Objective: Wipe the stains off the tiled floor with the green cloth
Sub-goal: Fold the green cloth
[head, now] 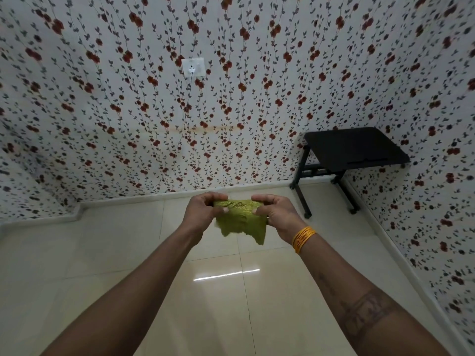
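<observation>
A green cloth (240,222) hangs in the air in front of me, held up by its top edge. My left hand (203,211) grips its left corner with curled fingers. My right hand (275,214) grips the right corner the same way; yellow bangles circle that wrist. The cloth's lower edge droops loose between my hands, above the cream tiled floor (128,253). The tiles are glossy and reflect a strip of light. No stains show plainly on the floor from here.
A small black table (354,147) on a wheeled frame stands in the right corner. Flowered wallpaper covers the walls; a white socket (193,67) with a thin cable hanging down sits on the far wall. A pale skirting runs along the floor's far edge.
</observation>
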